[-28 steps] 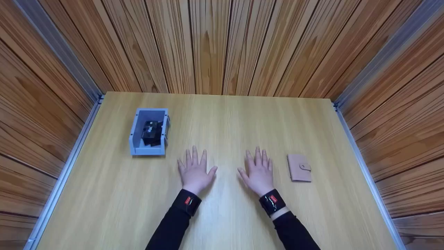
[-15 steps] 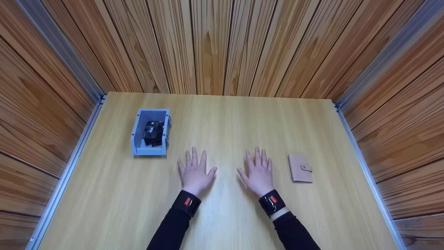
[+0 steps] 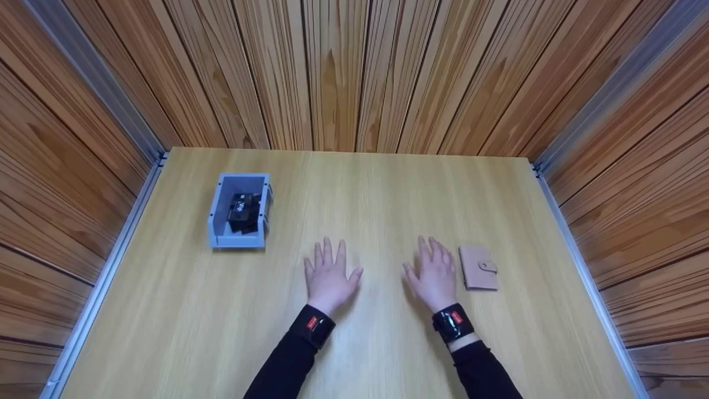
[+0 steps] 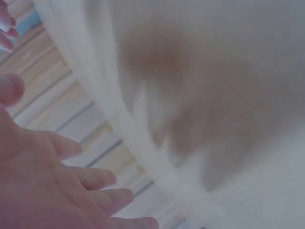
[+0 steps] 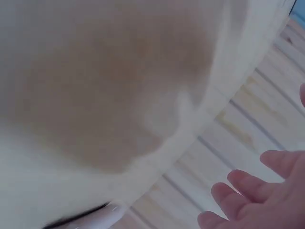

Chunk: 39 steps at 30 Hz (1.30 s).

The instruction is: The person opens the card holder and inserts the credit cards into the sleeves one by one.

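Note:
Palm down over the wooden table (image 3: 365,210), my left hand (image 3: 329,281) has its fingers spread and holds nothing. My right hand (image 3: 435,277) is also palm down, fingers extended and closer together, just left of a pink wallet (image 3: 477,268) with a snap strap. Hand and wallet are apart. Both wrist views show a shadow under each hand, so the hands hover off the surface. In the right wrist view part of the wallet (image 5: 102,217) appears at the bottom edge. A blue bin (image 3: 237,242) stands at the table's left, with black boxed items (image 3: 243,212) inside.
Wood-panelled walls (image 3: 332,77) rise at the back and on both sides. Metal rails (image 3: 102,277) run along the left and right table edges.
Both hands have shifted to the right, the right hand coming closer to the wallet. Its fingers have drawn together. The bin and wallet have stayed where they were.

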Each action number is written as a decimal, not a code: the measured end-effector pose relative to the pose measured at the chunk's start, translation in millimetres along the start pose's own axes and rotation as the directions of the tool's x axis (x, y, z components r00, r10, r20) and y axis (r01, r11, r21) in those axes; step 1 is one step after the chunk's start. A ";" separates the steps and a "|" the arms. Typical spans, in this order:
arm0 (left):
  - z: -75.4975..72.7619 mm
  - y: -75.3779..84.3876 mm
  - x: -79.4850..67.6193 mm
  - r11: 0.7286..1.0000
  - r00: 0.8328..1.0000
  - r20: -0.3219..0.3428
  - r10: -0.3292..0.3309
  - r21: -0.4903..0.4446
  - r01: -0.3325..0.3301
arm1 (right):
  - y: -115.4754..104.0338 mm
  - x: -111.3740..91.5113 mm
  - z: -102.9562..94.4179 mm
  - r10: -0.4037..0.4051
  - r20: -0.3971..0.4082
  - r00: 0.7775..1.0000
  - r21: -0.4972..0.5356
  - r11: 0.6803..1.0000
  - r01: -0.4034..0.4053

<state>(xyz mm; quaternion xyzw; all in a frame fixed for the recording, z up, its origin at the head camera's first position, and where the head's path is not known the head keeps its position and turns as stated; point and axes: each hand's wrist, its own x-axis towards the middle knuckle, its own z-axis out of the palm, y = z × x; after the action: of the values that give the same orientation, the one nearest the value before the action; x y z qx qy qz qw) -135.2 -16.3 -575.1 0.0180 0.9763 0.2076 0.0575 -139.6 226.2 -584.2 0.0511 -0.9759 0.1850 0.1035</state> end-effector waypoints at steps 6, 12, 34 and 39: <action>11.2 28.6 1.1 0.988 0.996 -0.013 0.091 -0.126 -0.092 | 37.4 0.3 -22.6 0.102 -0.063 0.993 0.026 0.995 -0.101; 21.0 58.8 0.8 0.965 0.981 -0.051 0.185 -0.180 -0.191 | 69.0 -3.6 -38.9 0.193 -0.098 0.976 0.035 0.981 -0.190; 57.7 131.5 5.7 0.866 0.988 0.021 0.155 -0.484 -0.125 | 126.3 -4.8 -48.7 0.435 0.010 0.900 0.014 0.900 -0.435; 65.7 141.7 4.8 0.868 0.984 0.063 0.165 -0.484 -0.114 | 130.0 -0.4 -51.9 0.491 0.114 0.864 0.008 0.869 -0.495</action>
<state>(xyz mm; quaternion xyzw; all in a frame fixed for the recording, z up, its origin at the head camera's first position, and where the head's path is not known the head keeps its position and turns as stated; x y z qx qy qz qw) -130.5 139.9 -577.4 0.0843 0.8866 0.4447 0.0950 -147.6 365.9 -582.7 -0.1878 -0.9572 0.2203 -0.0013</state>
